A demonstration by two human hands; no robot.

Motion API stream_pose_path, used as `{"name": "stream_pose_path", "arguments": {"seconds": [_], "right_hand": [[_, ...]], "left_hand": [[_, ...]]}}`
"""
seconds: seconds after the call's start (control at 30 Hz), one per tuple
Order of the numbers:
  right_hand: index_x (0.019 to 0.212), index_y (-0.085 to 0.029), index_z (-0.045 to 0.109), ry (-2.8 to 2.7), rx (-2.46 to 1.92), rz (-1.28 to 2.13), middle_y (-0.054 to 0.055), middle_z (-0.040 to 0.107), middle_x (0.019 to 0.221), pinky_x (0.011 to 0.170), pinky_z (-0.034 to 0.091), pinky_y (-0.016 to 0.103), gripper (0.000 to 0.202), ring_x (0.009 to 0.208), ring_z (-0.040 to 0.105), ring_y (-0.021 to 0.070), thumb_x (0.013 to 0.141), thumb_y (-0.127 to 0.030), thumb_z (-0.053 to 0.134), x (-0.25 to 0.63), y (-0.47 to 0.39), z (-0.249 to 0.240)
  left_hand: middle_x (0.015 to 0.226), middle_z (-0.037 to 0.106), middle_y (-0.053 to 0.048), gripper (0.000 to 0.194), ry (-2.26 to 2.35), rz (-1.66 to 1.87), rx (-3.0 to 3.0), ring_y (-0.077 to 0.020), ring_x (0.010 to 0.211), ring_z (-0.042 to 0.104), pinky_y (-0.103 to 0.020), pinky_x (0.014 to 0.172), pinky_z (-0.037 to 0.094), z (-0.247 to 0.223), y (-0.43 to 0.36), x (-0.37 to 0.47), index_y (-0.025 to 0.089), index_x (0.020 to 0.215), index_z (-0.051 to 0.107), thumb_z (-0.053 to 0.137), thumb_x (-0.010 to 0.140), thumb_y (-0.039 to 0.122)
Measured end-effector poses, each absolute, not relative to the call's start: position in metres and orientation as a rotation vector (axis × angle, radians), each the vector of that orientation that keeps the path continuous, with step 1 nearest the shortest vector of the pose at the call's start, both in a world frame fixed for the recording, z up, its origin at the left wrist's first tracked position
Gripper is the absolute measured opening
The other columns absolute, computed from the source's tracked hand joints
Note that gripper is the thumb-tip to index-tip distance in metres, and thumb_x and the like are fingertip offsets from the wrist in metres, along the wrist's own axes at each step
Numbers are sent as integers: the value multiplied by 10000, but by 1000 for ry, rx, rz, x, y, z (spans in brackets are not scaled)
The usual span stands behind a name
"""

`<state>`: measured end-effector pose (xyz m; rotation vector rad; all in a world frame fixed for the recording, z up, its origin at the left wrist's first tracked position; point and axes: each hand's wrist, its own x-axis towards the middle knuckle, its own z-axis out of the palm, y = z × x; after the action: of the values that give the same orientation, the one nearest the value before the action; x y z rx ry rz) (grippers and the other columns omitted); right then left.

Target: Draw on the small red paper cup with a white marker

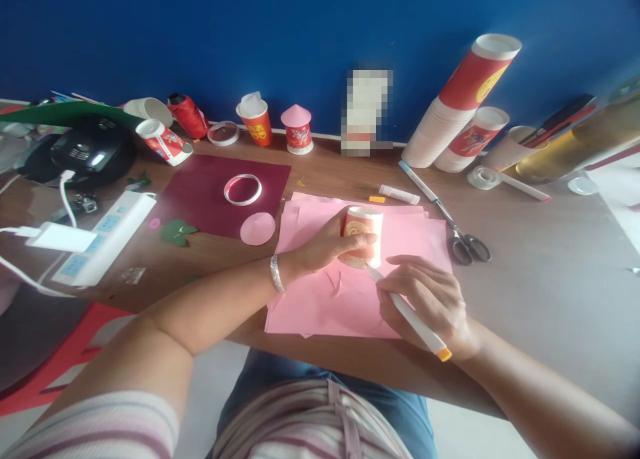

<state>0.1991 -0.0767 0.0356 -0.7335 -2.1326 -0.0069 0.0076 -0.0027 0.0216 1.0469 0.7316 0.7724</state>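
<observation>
My left hand (334,244) is wrapped round a red and white paper cup (364,252), held over a stack of pink paper (320,312). The cup is upright or nearly so. My right hand (427,299) grips a white marker (413,319) with an orange end. The marker's tip points up and left, at the lower edge of the cup; whether it touches cannot be made out. An orange cap (377,199) lies behind the paper, beside a short white tube (400,194).
Scissors (469,248) lie right of the paper. Behind stand stacked cups (440,126) and a cup with a pink cone top (299,136). On the left are a maroon sheet (200,196), a white ring (243,190), a pink disc (257,228) and a power strip (107,236).
</observation>
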Motion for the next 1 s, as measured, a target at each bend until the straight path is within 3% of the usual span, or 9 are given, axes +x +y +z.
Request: {"name": "stream_pose_path", "arguments": {"seconds": [0.77,1.0], "right_hand": [[893,-214,585,-2147,-746,-20,-53,589,677,806,666,361,246,588,554,107,813,17,613,199,-77,33],[859,-219,569,-2138,-801,-33,-69,536,631,843,662,373,252,537,499,96,810,26,599,199,-77,40]], "left_hand": [[1093,610,-86,554,726,773,1044,-188,976,605,-314,820,533,22,-3,8,151,1201,547,825,785,390],[1003,595,-62,511,726,771,1062,-162,884,588,-294,757,522,26,-4,7,153,1136,558,823,784,413]]}}
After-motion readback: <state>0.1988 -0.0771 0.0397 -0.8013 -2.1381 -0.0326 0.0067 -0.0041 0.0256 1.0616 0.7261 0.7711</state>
